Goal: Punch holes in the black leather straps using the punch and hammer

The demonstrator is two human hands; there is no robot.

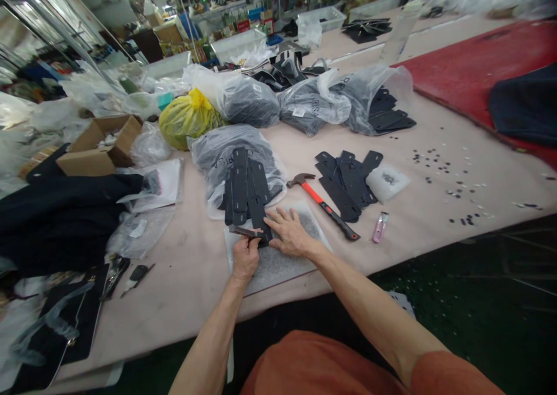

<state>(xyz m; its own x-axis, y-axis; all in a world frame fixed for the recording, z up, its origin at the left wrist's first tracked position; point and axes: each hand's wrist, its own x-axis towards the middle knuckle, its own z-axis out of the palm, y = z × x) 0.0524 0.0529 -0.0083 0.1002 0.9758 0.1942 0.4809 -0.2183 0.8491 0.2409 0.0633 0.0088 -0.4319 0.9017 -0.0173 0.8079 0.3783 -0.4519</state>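
My left hand (246, 257) is closed in a pinch on a flat dark bar (244, 231), held across the near end of a black strip (258, 210). My right hand (290, 232) lies with fingers spread over that strip's near end, pressing on it. Beneath both hands is a speckled grey board (278, 270). More black strips with small slots (238, 180) lie just beyond, on a clear plastic bag (213, 145). To the right of my right hand rests a claw hammer (324, 205) with an orange and black handle. What sits under my left fingertips is hidden.
Right of the hammer are a stack of black strips (348, 180), a small clear bag (387, 181) and a pink cutter (380, 227). Small dark and white discs (467, 218) are scattered farther right. Filled bags (250, 100) line the back; dark cloth (56, 215) lies left.
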